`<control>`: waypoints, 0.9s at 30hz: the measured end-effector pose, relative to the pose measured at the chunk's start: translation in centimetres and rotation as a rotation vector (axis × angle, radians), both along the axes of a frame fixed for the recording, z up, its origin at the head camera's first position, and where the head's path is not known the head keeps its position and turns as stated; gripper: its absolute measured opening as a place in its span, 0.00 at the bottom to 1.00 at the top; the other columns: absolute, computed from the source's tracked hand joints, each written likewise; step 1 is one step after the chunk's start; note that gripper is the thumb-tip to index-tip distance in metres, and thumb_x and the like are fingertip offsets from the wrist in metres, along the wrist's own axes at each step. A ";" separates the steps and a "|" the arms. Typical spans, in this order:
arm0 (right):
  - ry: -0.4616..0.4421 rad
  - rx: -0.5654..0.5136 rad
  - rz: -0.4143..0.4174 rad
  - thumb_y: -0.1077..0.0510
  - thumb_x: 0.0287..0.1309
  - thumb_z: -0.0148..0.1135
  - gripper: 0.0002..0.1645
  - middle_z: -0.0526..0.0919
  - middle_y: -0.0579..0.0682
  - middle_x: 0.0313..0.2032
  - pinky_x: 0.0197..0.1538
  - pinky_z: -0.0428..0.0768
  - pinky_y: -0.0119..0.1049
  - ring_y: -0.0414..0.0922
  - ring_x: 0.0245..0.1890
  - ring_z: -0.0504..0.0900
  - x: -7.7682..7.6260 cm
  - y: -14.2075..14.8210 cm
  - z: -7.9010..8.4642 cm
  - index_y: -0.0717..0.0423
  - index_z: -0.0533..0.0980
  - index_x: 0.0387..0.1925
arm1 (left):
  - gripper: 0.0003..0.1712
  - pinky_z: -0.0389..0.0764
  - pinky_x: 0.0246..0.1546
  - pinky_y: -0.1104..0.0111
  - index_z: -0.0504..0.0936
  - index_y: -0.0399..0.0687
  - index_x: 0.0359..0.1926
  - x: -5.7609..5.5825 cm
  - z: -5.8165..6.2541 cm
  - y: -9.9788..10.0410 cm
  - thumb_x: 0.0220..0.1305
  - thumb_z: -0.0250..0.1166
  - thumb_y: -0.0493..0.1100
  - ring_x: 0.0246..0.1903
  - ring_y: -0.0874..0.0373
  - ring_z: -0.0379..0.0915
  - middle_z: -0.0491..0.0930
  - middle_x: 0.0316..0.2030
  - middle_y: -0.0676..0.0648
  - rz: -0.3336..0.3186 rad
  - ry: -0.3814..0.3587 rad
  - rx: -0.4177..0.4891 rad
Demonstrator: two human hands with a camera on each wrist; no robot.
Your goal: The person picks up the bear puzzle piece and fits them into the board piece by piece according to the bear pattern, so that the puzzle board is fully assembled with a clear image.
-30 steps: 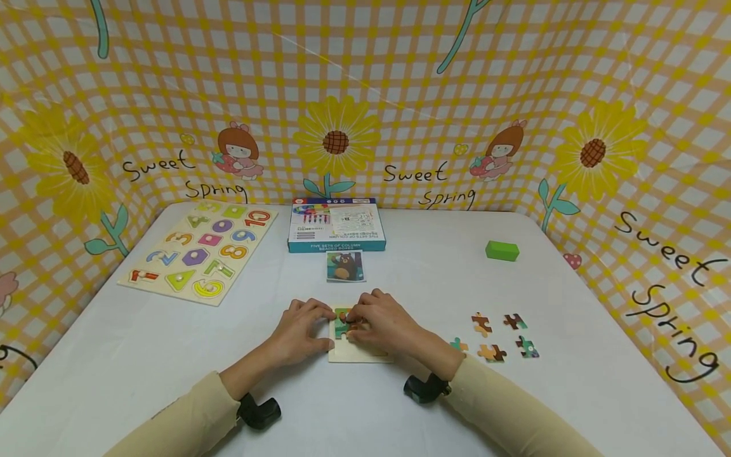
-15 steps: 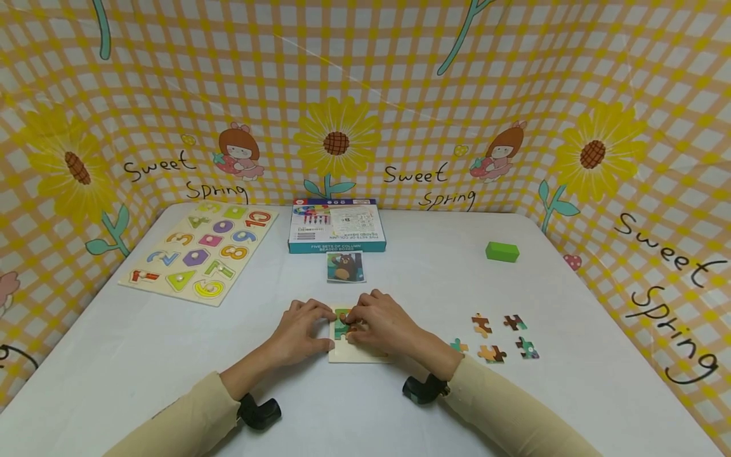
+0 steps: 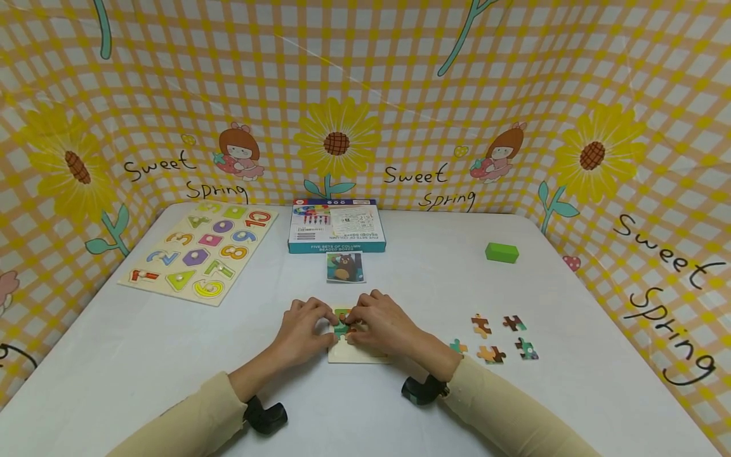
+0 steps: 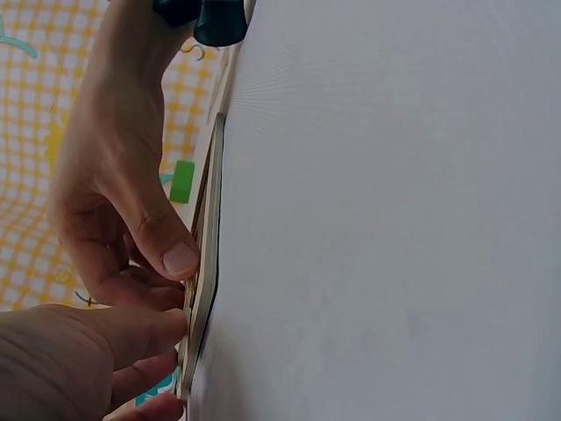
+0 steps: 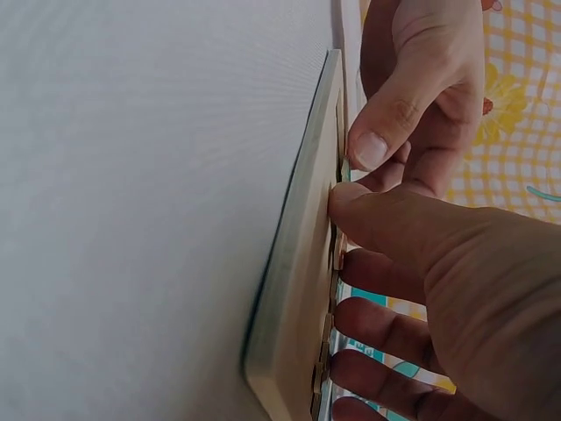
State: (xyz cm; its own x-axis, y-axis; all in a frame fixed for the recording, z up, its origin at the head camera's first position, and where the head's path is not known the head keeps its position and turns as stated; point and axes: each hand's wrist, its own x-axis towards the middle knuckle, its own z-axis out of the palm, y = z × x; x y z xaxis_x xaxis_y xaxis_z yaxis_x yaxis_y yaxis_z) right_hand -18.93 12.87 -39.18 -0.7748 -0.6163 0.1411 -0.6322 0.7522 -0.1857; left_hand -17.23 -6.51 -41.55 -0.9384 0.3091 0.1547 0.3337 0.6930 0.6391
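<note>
A small pale wooden puzzle tray [image 3: 358, 357] lies in front of me, with green and brown jigsaw pieces [image 3: 341, 329] in its upper part. My left hand [image 3: 302, 328] reaches in from the left; its thumb and index finger pinch a green puzzle piece by the tray's left side. From the right, my right hand [image 3: 382, 322] bends over the tray, thumb and fingertips gripping a puzzle piece, mostly hidden under them. In the right wrist view, both thumbs meet close together over the tray [image 5: 298, 263].
Several loose puzzle pieces [image 3: 492, 353] lie to the right. Behind the tray are a bear picture card [image 3: 345, 267] and a teal-edged box [image 3: 337, 247]. A number-and-shape peg board [image 3: 197, 254] is at the left, a green block [image 3: 502, 252] at the back right.
My left hand has shifted slightly right, its thumb and index finger moving from the tray's edge onto the green piece. The right hand stays almost in place.
</note>
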 end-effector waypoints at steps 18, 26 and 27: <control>0.006 -0.030 0.011 0.46 0.48 0.70 0.13 0.78 0.42 0.33 0.38 0.65 0.32 0.39 0.34 0.66 0.0 0.2 -0.2 0.46 0.83 0.35 | 0.08 0.61 0.46 0.55 0.82 0.53 0.32 0.0 0.1 0.2 0.50 0.71 0.44 0.45 0.51 0.62 0.75 0.42 0.52 0.011 -0.004 -0.025; -0.011 -0.021 0.013 0.47 0.47 0.70 0.12 0.77 0.42 0.32 0.38 0.64 0.32 0.40 0.34 0.66 0.0 0.1 -0.1 0.46 0.83 0.33 | 0.07 0.61 0.45 0.56 0.82 0.55 0.31 0.0 0.0 0.3 0.49 0.71 0.44 0.45 0.52 0.62 0.75 0.42 0.52 0.018 0.006 -0.037; -0.014 -0.019 0.013 0.47 0.47 0.70 0.12 0.77 0.42 0.32 0.38 0.64 0.32 0.40 0.34 0.66 0.0 0.1 -0.1 0.46 0.83 0.33 | 0.07 0.61 0.45 0.56 0.82 0.55 0.31 0.0 0.0 0.3 0.49 0.71 0.44 0.45 0.52 0.62 0.75 0.42 0.52 0.020 0.009 -0.038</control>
